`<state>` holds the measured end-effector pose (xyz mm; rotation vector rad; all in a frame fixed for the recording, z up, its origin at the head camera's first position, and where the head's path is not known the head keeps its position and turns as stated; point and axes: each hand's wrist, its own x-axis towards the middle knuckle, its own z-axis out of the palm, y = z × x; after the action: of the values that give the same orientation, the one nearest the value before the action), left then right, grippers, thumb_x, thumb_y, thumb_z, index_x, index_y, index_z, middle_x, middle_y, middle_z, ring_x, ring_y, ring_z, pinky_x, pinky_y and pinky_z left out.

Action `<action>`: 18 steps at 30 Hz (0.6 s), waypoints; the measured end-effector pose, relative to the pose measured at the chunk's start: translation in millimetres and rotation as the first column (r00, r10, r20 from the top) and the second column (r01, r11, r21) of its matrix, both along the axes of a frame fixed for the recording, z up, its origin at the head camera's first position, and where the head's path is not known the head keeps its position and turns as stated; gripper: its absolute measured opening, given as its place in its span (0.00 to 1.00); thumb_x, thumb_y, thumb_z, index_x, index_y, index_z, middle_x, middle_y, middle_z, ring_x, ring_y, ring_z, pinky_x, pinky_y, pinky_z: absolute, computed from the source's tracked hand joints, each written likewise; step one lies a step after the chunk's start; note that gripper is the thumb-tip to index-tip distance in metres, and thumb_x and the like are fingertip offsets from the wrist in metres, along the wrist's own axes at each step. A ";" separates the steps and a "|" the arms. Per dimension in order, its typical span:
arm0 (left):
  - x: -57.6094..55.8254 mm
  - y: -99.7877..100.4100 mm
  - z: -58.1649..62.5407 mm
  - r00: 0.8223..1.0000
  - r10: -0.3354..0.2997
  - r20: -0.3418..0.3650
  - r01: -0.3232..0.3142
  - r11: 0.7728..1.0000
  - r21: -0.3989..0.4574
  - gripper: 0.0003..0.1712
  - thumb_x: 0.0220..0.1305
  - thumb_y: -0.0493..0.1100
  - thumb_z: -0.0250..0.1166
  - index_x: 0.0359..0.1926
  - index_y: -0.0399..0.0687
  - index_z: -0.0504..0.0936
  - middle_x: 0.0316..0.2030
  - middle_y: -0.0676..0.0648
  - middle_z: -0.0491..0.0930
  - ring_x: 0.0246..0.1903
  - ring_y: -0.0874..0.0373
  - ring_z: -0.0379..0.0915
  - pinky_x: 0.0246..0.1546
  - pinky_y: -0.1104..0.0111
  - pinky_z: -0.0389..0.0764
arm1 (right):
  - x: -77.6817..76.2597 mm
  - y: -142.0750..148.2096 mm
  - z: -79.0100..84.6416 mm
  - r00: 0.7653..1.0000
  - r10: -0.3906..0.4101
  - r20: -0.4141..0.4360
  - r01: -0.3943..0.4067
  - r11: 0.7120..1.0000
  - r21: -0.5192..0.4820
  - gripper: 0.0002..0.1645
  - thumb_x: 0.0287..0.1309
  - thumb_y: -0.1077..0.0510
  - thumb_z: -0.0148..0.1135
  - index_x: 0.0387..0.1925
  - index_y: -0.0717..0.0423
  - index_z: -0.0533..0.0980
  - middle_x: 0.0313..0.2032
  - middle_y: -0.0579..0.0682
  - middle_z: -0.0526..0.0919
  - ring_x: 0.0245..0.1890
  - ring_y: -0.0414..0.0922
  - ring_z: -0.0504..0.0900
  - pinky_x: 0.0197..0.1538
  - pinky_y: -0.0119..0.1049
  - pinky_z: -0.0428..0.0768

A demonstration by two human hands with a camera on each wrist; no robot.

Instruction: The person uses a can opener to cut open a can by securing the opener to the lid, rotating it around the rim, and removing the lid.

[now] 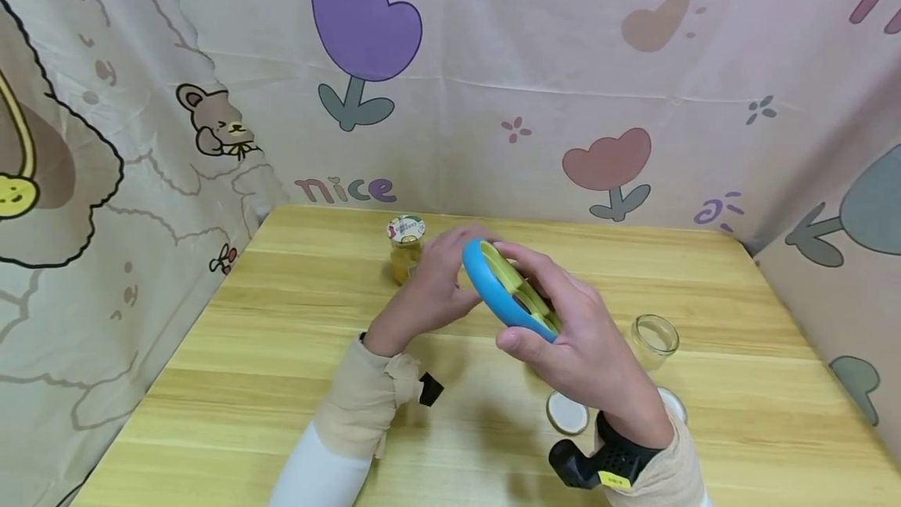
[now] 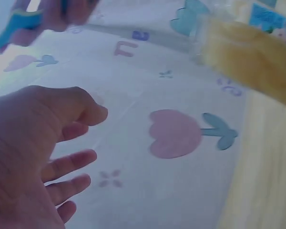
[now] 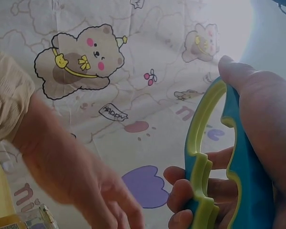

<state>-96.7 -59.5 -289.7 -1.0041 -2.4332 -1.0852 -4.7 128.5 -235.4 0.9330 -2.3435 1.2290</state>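
Observation:
My right hand (image 1: pixel 580 339) grips a blue and green jar opener (image 1: pixel 498 292), raised above the table. In the right wrist view the opener (image 3: pixel 250 171) shows stepped notches along its inner edges, with fingers curled round one side and the thumb at its top end. My left hand (image 1: pixel 443 280) is held up just left of the opener, and its loosely bent fingers (image 2: pixel 69 164) hold nothing in the left wrist view. Behind the left hand stands a glass jar (image 1: pixel 404 260) of yellow contents with a patterned lid on; the left hand partly covers it in the head view.
An uncovered glass jar (image 1: pixel 655 346) stands on the wooden table (image 1: pixel 267 350) to the right. Two round lids lie nearer me: one lid (image 1: pixel 567 413) left of my right wrist, another lid (image 1: pixel 674 402) partly behind that wrist. A printed cloth (image 1: pixel 486 37) hangs behind the table.

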 end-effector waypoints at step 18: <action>-16.6 -53.0 2.8 0.922 0.376 0.094 -0.368 0.925 -0.096 0.26 0.62 0.50 0.67 0.59 0.50 0.74 0.60 0.45 0.75 0.63 0.45 0.67 0.66 0.41 0.51 | 6.1 0.0 2.4 0.999 -0.044 0.005 0.044 0.998 0.035 0.45 0.58 0.24 0.53 0.70 0.41 0.64 0.39 0.41 0.79 0.37 0.37 0.77 0.39 0.30 0.78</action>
<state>-113.3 -112.6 -286.9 -0.4757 -2.6259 -0.9411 1.4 128.5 -233.0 0.8849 -2.3844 1.1792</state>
